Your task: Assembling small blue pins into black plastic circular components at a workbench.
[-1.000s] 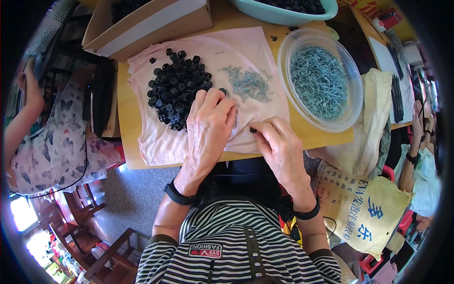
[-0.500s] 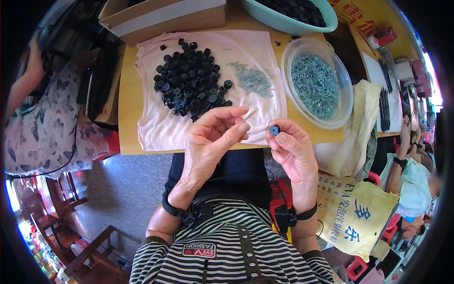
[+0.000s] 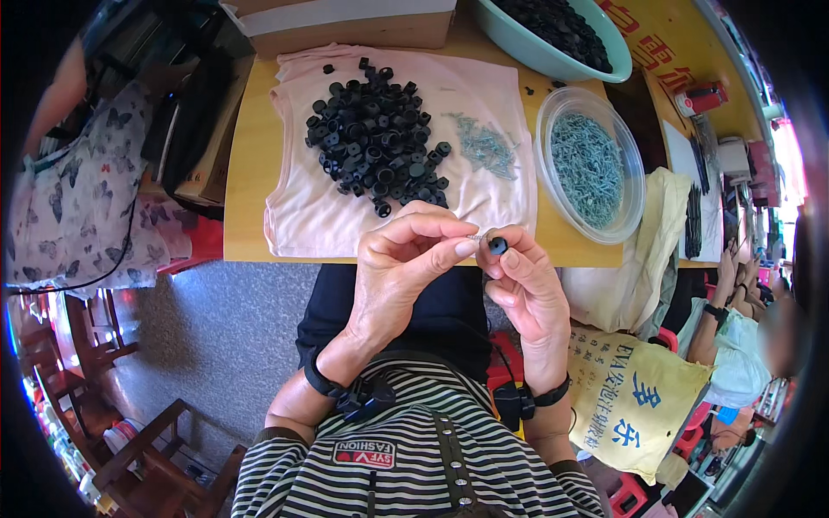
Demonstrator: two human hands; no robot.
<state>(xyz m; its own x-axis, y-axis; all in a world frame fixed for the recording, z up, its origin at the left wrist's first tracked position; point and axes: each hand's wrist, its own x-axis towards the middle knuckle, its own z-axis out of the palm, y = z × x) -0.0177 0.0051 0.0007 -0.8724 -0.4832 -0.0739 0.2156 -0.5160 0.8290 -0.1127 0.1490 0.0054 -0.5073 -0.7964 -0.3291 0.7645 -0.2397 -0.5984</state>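
My left hand (image 3: 389, 272) is closed in a pinch, with a small silvery screw (image 3: 474, 236) between thumb and forefinger. A small black plastic cap with a hole in its face (image 3: 498, 246) is gripped between the thumb and fingers of my right hand (image 3: 535, 289). The screw's end is close beside the cap; I cannot tell whether they touch. Both hands are at the table's near edge, before a pale pink cloth (image 3: 294, 207). On that cloth lie a heap of similar black caps (image 3: 371, 134) and, to its right, a loose scatter of screws (image 3: 485, 148).
Right of the cloth stands a clear round tub (image 3: 637, 142) full of screws. A pale green basin (image 3: 518, 45) of black parts and a cardboard box (image 3: 345, 30) are at the back. A yellow printed sack (image 3: 639, 406) lies at right; other people sit at both sides.
My hands have drawn together, bringing the screw beside the black cap. The cap has turned in my right fingers. The whole view has also shifted slightly.
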